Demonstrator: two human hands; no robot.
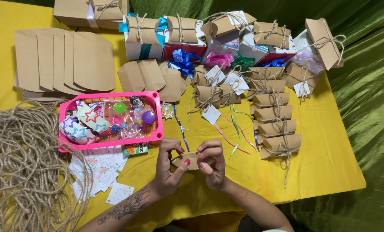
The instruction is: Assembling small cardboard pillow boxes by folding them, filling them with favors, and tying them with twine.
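Observation:
Both of my hands grip a small brown kraft pillow box (191, 160) above the yellow tablecloth (325, 159) near the front edge. My left hand (169, 165) pinches the box's left end between thumb and fingers. My right hand (211, 162) curls over its right end, hiding part of the box. A pink plastic basket (110, 144) with small toys, balls and star-patterned items sits just beyond my left hand.
A tangle of jute twine (24, 172) lies at left, with paper tags (101, 176) beside it. Flat kraft box blanks (63, 60) sit back left. Twine-tied pillow boxes (278, 124) stack at right; gift boxes with bows (187, 43) line the back. Green cloth (368, 107) surrounds the table.

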